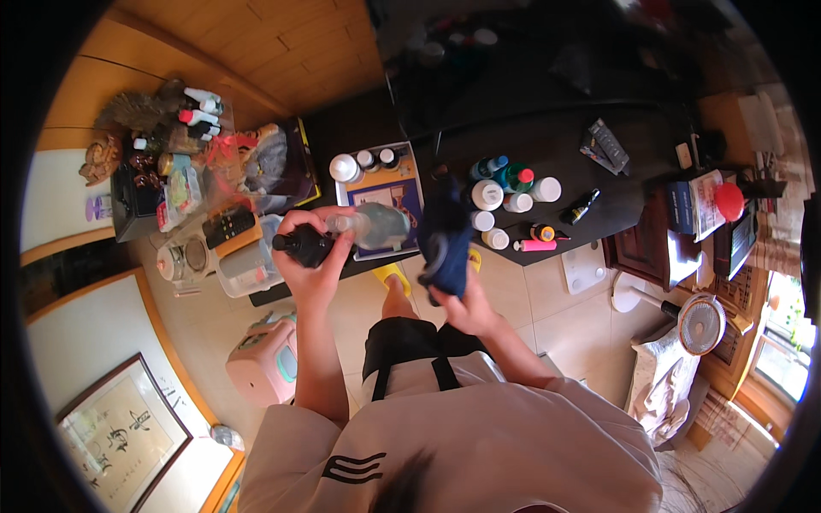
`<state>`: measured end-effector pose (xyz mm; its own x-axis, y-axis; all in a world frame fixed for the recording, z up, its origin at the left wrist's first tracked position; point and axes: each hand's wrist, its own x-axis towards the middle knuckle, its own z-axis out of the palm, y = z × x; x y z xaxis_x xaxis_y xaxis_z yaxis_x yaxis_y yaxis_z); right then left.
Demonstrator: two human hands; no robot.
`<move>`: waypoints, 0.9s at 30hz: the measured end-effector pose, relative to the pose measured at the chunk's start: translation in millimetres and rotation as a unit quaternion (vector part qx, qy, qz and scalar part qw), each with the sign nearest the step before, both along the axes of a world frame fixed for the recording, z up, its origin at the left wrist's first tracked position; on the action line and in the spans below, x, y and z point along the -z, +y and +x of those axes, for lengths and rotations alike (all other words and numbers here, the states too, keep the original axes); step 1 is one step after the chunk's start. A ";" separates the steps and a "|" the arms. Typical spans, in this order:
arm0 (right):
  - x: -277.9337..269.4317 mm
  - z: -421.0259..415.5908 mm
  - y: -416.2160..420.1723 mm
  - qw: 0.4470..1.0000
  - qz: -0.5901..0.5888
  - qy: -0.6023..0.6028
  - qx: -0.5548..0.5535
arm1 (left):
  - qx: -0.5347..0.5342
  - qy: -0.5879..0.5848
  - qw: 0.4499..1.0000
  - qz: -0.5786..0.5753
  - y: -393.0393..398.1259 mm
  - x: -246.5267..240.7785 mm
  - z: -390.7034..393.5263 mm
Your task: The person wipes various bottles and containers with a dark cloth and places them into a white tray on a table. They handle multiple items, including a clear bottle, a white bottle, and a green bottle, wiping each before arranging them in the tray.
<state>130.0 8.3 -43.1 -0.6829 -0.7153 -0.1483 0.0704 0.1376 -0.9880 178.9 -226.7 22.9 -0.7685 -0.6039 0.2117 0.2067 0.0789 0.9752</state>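
Note:
My left hand [317,256] holds a small black bottle [306,246] and, between thumb and fingers, the neck of a clear plastic bottle [381,226] lying sideways. In my right hand [471,308] is a dark blue cloth [447,240], hanging over the gap beside the tray. Beneath the clear bottle sits a white-rimmed tray [420,173] with a blue and yellow sheet and several white-capped bottles [345,168]. Right of the cloth, on the black cabinet top, stand white-capped bottles [487,194], a green bottle with a red cap [517,177] and a pink tube [537,245].
The black cabinet top [577,115] also bears a grey box [606,147] and a small dark bottle [582,206]. At the left are figurines, a remote control [229,221] and a clear plastic bin [250,266]. A pink bin [263,362] and a fan [701,325] stand beyond the cabinet.

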 end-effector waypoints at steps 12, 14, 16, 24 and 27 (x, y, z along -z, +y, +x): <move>120.9 -14.3 -170.6 0.950 -0.183 -0.074 0.243 | -0.141 -0.116 0.975 -0.130 0.4 163.2 -31.2; 166.2 -9.5 -183.2 0.949 -0.161 -0.063 0.263 | -0.135 -0.132 0.976 -0.109 -7.0 189.4 -32.4; 185.8 -2.2 -184.3 0.953 -0.129 -0.059 0.267 | -0.138 -0.132 0.979 -0.075 -9.1 217.0 -26.5; 232.8 22.6 -184.5 0.941 -0.073 -0.043 0.327 | -0.123 -0.207 0.970 -0.043 -9.6 251.7 -8.4; 226.2 28.1 -173.9 0.943 -0.050 -0.058 0.323 | -0.107 -0.192 0.961 -0.164 -14.2 262.6 7.8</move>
<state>158.0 -165.5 -269.2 -0.9646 -0.1691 -0.2022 0.2156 -0.0651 -0.9743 186.7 -240.8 -239.8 -0.6936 -0.7060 0.1432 -0.2197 0.3967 0.8913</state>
